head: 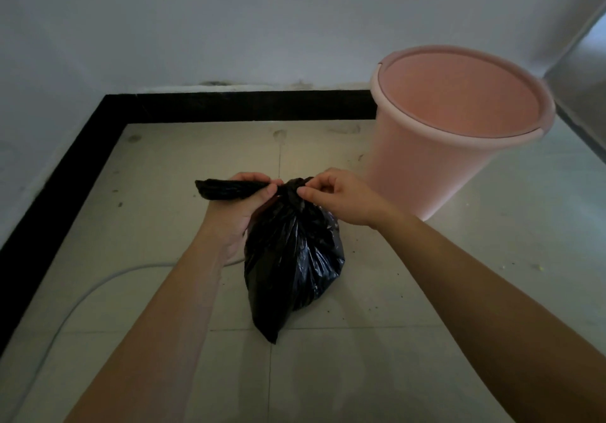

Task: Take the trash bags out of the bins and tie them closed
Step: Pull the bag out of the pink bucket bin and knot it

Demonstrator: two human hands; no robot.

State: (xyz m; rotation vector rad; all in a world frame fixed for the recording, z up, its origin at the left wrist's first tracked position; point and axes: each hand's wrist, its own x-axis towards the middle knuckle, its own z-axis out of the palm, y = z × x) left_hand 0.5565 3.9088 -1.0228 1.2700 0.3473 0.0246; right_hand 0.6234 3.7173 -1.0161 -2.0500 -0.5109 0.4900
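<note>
- Black skirting band (65, 173): a dark strip runs along the foot of the pale wall (229, 22) at the far left and across the back, framing the floor.
- Thin white cable (75, 304): it curves over the light tiled floor (360, 373) at lower left and passes behind the left forearm.
- Left hand (236, 212): closed around a twisted tail of the bag's neck, with the end of that tail (223, 189) sticking out to the left of the fist; thumb and forefinger meet at the neck.
- Crinkled black plastic trash bag (292, 258): 1 bag, out of the bin, held between the 2 hands above the tiled floor; its gathered neck is at the top and its body tapers to a point at the bottom. Whether the point touches the tiles cannot be told.
- Right hand (341, 198): fingertips pinched on the bunched neck of the bag from the right side, the remaining fingers curled.
- Round pink plastic bin (426, 173): it stands on the floor to the right of the bag and behind the right hand, near the back wall, apart from the bag; its paler rim ring (377, 94) is seated on top and the visible interior shows bare pink wall.
</note>
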